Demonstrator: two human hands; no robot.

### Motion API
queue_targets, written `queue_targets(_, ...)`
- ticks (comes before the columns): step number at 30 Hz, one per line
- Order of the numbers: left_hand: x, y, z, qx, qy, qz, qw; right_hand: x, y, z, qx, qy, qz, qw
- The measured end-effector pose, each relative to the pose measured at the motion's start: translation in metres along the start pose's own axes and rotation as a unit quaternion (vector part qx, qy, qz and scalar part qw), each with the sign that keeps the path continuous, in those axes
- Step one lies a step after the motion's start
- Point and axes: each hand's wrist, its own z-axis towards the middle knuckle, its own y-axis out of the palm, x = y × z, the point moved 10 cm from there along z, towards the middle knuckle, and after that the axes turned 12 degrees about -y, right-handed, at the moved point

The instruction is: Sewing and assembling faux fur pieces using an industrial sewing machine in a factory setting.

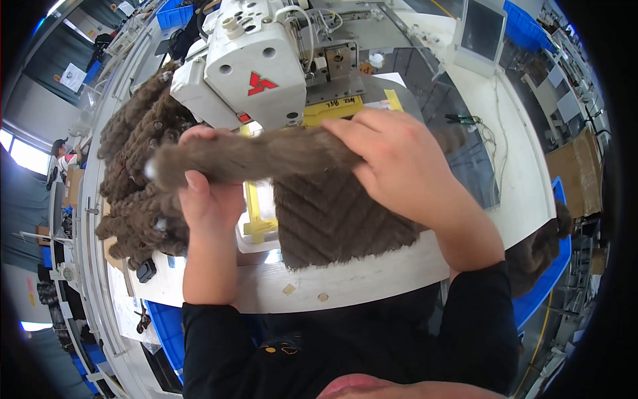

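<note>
Stretched between my hands is a long brown plush tube (266, 156) with a small white tip at its left end. My left hand (209, 193) is closed around the tube near that tip, thumb in front. At its right part, my right hand (395, 156) pinches it between thumb and fingers; the far end is partly hidden behind that hand. Below the tube, a flat brown plush piece (345, 229) with chevron ridges lies on the white table (345, 286). Just beyond stands a white sewing machine (259, 66), its needle area partly hidden by my hands and the tube.
Left of the machine is a heap of similar brown plush pieces (143, 153). Thread snips (463, 120) lie on the dark glassy plate (475, 159) at right. A small screen (482, 33) stands behind. A blue bin (545, 286) with brown plush sits beside the table's right edge.
</note>
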Motion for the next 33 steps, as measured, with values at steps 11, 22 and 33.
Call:
queue_targets(11,-0.036,0.038,-0.011,-0.096,-0.006,0.261,0.961,-0.012,0.011,0.003,-0.031,-0.037,0.049,0.998)
queue_targets(22,-0.023,0.057,-0.018,-0.085,0.030,0.300,0.950,-0.029,0.015,0.002,-0.049,-0.072,0.029,0.996)
queue_targets(33,-0.010,0.056,-0.024,-0.069,0.082,0.343,0.933,-0.027,0.028,-0.002,-0.095,-0.069,0.093,0.989)
